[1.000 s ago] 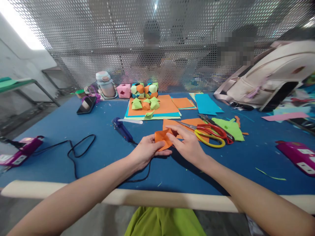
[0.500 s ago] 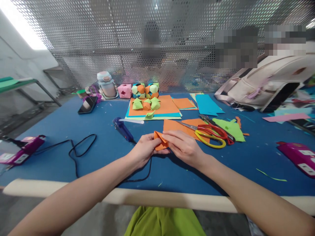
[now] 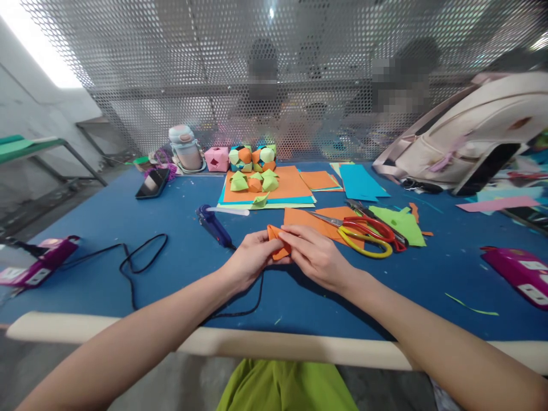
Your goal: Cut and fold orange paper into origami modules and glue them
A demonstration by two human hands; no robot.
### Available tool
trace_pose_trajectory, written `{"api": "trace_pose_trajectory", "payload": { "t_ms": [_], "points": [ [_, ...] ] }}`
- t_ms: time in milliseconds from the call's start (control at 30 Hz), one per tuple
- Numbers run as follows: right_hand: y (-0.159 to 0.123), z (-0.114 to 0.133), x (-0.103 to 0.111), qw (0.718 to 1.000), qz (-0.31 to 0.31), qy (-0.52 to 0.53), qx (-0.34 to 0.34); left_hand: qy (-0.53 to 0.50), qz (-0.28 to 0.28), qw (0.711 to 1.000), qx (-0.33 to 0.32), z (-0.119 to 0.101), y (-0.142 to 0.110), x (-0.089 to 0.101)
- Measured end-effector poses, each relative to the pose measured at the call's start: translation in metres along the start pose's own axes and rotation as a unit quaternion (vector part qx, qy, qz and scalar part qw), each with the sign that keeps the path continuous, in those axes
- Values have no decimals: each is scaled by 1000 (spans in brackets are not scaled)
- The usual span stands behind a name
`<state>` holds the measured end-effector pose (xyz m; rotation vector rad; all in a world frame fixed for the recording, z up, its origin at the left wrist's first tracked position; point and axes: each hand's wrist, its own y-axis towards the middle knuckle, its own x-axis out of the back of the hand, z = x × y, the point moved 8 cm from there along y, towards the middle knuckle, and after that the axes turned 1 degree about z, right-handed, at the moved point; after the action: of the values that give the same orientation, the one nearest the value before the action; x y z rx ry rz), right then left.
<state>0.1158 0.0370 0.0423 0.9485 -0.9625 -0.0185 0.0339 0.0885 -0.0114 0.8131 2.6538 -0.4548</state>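
Both my hands meet over the blue table (image 3: 107, 268) on a small folded piece of orange paper (image 3: 275, 236). My left hand (image 3: 248, 260) pinches its left side with curled fingers. My right hand (image 3: 314, 254) grips its right side, fingers closed over the fold. Most of the paper is hidden between the fingers. Just behind my right hand lie a flat orange sheet (image 3: 314, 221) and red-and-yellow scissors (image 3: 363, 234).
A blue glue gun (image 3: 213, 224) with a black cord (image 3: 141, 257) lies left of my hands. Stacked coloured sheets (image 3: 291, 185) carry folded green and orange shapes, with paper balls (image 3: 252, 157) behind. Magenta power strips (image 3: 516, 268) sit at both sides. People sit behind the mesh screen.
The orange paper has been folded smaller and my fingers have closed more tightly round it. Both hands drew together slightly and shifted a little away from me.
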Motion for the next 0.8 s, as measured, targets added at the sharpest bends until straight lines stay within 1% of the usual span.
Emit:
{"api": "trace_pose_trajectory", "payload": {
  "t_ms": [100, 200, 267, 367, 433, 500, 700, 800],
  "points": [
    [1, -2, 1, 999, -10, 45, -27, 16, -18, 1000, -6, 0, 1, 3],
    [2, -13, 1, 990, -15, 96, -99, 39, -27, 999, -7, 1, 1, 4],
    [1, -20, -1, 982, -5, 114, -150, 63, -27, 998, -4, 2, 1, 4],
    [0, -25, -5, 974, 31, 131, -183, 105, -20, 994, -3, 3, 1, 3],
    [0, -26, -7, 972, 45, 137, -186, 132, -17, 991, -1, 4, 2, 3],
    [1, -25, -7, 975, 42, 131, -177, 153, -20, 988, -2, 3, 2, 4],
    [2, -14, -2, 993, 16, 64, -99, 183, -32, 982, -34, -5, 2, 5],
    [2, -10, -1, 995, 16, 52, -81, 207, -35, 976, -53, -8, 1, 5]
  ]
}}
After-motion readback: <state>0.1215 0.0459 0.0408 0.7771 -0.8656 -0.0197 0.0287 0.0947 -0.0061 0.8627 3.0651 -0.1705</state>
